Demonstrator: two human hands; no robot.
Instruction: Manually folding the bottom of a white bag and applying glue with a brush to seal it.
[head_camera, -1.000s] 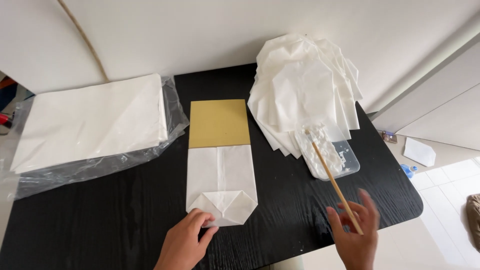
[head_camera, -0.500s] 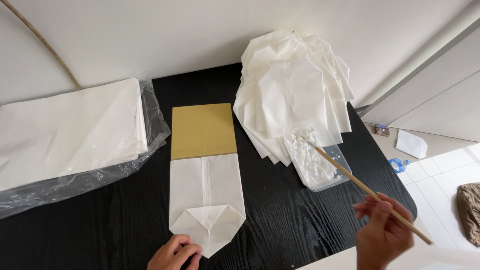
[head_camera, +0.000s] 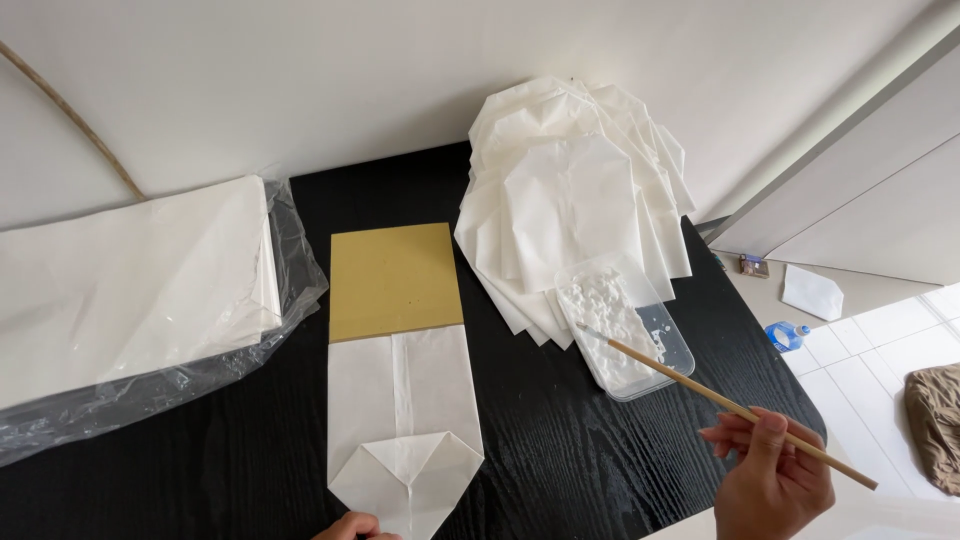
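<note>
Wooden stick (head_camera: 720, 402) pinched in right hand (head_camera: 772, 478) at 4 o'clock, tip over the clear glue tray (head_camera: 628, 335). Left hand (head_camera: 352, 527) barely visible at 6 o'clock, touching the folded white paper bag (head_camera: 404, 428); its grip cannot be told. Brown card (head_camera: 394, 281) pokes out at the bag's 12 o'clock. Black table (head_camera: 560, 430).

Folded bag (head_camera: 405, 435) centre; paper stack (head_camera: 135, 285) left; tray (head_camera: 625, 335) right, seemingly touching pile (head_camera: 575, 205).

The right hand (head_camera: 770, 480) pinches in a closed grip, while the left hand (head_camera: 355, 527) barely shows.
</note>
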